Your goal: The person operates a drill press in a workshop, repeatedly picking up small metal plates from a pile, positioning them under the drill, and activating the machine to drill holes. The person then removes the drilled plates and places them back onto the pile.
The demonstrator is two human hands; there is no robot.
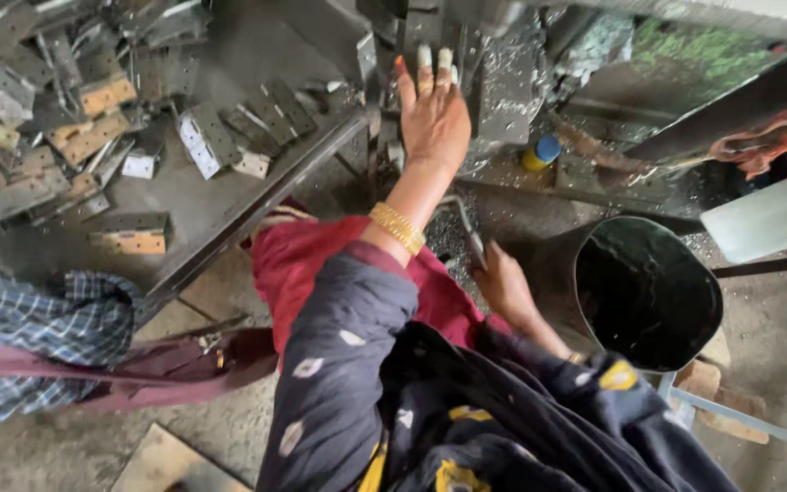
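Steel plate and swarf dominate the scene: a grey machine block (pixel 503 82) stands at the far edge of the work area, littered with bright metal shavings. Left hand (pixel 434 114) is extended forward and up, palm flat against the machine block, fingers (pixel 424 64) straight and spread; it grasps nothing, so that grip is open and merely resting on the metal. A gold bangle (pixel 397 226) sits on the left wrist. Right hand (pixel 503 282) lies lower and nearer the body, curled around the near end of a thin metal lever (pixel 463 223); that grip is closed on the lever, though the fingertips are hidden beneath the hand. The lever's long axis runs from the right hand away toward the machine, rising slightly leftward and ending near the left forearm. The right hand is therefore the one on the lever, and the left hand is well apart from it, further up. Immediately right of the right hand stands a dark round metal bucket (pixel 647 292), mouth open toward the camera. To the left, a grey worktop (pixel 184 196) carries a scattered heap of punched steel brackets (pixel 202 137), well out of either hand's present reach. A blue-capped yellow bottle (pixel 541 153) stands right of the left hand.
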